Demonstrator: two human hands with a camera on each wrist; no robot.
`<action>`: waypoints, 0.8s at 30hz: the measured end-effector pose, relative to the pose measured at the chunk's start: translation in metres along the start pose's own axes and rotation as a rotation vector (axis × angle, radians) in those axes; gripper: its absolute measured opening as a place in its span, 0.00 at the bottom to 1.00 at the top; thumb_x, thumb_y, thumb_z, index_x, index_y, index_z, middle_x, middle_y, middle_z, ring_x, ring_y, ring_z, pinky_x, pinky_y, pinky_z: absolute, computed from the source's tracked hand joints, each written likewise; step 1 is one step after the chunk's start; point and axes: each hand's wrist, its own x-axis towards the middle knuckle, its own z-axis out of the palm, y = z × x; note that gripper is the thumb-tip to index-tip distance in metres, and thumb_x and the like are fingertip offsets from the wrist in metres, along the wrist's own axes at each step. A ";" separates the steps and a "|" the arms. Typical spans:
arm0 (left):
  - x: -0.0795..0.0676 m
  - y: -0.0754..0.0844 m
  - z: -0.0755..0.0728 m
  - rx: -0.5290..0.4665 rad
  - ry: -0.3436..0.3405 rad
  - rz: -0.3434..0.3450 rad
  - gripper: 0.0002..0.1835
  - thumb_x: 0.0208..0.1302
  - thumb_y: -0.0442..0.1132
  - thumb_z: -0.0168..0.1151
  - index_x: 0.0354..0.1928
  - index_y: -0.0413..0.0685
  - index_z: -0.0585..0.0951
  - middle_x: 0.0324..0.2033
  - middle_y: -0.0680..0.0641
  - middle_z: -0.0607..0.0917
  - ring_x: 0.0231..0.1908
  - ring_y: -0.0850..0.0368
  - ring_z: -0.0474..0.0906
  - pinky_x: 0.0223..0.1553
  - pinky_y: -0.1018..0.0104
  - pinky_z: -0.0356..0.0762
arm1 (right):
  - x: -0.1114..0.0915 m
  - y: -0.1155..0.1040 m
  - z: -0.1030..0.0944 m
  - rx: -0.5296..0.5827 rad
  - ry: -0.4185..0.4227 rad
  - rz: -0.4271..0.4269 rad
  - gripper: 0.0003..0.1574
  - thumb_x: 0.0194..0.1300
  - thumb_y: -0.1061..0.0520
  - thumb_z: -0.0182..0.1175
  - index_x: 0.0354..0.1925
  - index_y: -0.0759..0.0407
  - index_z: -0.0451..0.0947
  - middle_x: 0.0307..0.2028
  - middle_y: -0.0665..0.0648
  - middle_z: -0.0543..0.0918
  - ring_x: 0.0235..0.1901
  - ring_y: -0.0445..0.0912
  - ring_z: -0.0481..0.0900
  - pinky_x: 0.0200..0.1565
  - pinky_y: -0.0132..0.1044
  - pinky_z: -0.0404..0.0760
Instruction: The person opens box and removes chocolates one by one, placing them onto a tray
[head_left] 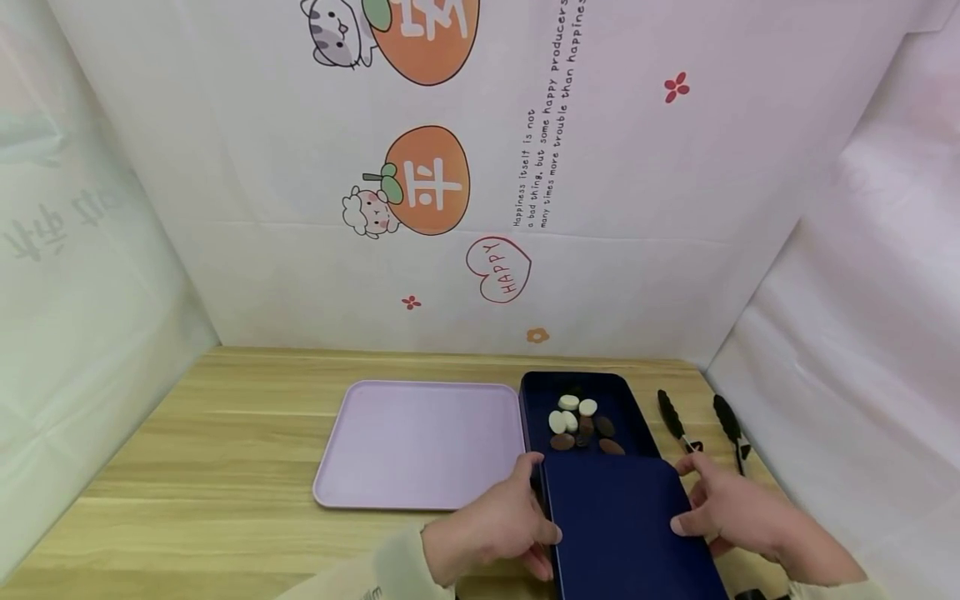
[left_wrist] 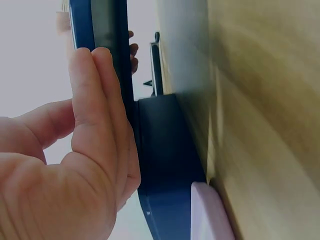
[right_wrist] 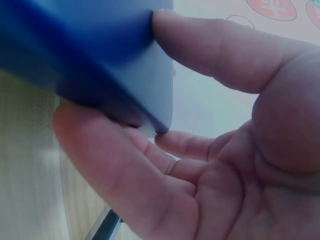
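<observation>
A dark blue lid [head_left: 622, 533] is raised over the near part of a dark blue box [head_left: 637, 421], overlapping it in the head view. My left hand [head_left: 498, 529] grips the lid's left edge, its fingers lying along the side in the left wrist view [left_wrist: 95, 145]. On the opposite edge, my right hand [head_left: 742, 508] holds the lid between the thumb on top and fingers below; the right wrist view shows this thumb [right_wrist: 215, 50] close up. Several white oval pieces [head_left: 568, 402] and brown oval pieces [head_left: 562, 442] lie in the box's far part. The near part is hidden by the lid.
A pale purple tray [head_left: 420, 442] lies left of the box, its right rim against the box. Two black-handled tongs-like tools [head_left: 671, 414] rest on the wooden table [head_left: 187, 475] at right. White printed cloth [head_left: 622, 275] encloses the back and sides.
</observation>
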 end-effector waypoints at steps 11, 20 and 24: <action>-0.011 -0.011 0.006 0.010 0.013 -0.011 0.51 0.55 0.18 0.65 0.76 0.53 0.51 0.25 0.34 0.82 0.12 0.49 0.78 0.15 0.57 0.81 | -0.012 0.006 0.004 -0.004 -0.064 -0.017 0.46 0.59 0.58 0.72 0.63 0.70 0.54 0.37 0.66 0.73 0.34 0.58 0.78 0.32 0.53 0.83; -0.012 -0.014 0.006 0.014 -0.008 -0.035 0.49 0.54 0.17 0.65 0.74 0.52 0.54 0.25 0.32 0.81 0.11 0.53 0.76 0.12 0.63 0.79 | -0.013 0.008 0.011 -0.067 -0.048 0.012 0.41 0.60 0.59 0.71 0.61 0.71 0.59 0.37 0.65 0.74 0.34 0.56 0.79 0.32 0.52 0.83; -0.008 -0.017 0.007 0.038 -0.006 -0.058 0.48 0.54 0.17 0.65 0.74 0.51 0.55 0.25 0.32 0.81 0.11 0.53 0.76 0.12 0.63 0.79 | -0.011 0.009 0.016 -0.087 -0.026 0.012 0.38 0.60 0.60 0.71 0.59 0.70 0.61 0.36 0.64 0.75 0.33 0.56 0.79 0.31 0.51 0.83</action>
